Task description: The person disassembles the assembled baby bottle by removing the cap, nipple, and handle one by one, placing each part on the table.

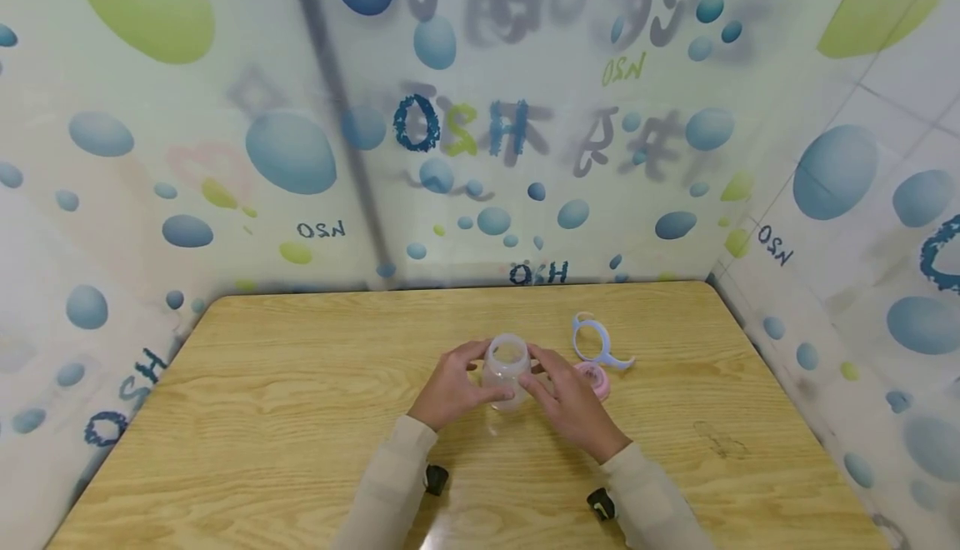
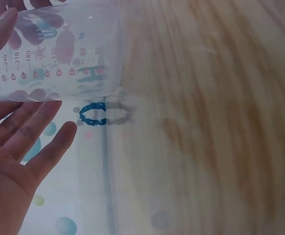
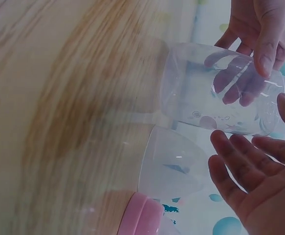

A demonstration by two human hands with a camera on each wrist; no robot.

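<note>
A clear baby bottle (image 1: 505,369) without a lid stands upright on the table, its open mouth facing up. From the left side my left hand (image 1: 456,383) holds it, thumb across the near side and fingers behind. My right hand (image 1: 573,404) holds the opposite side between thumb and fingertips. Printed volume marks and pink figures show on the bottle (image 2: 59,54) in the left wrist view. Close to the right hand are a pink bottle collar (image 1: 597,379) and a translucent dome cap (image 3: 174,161), the cap seen in the right wrist view.
Behind the pink collar lies a light blue bottle handle ring (image 1: 605,350) with curved grips. The wood-grain table (image 1: 300,383) meets a patterned wall covering (image 1: 480,200) at the back and sides. Each sleeve has a small dark device (image 1: 436,479) near the wrist.
</note>
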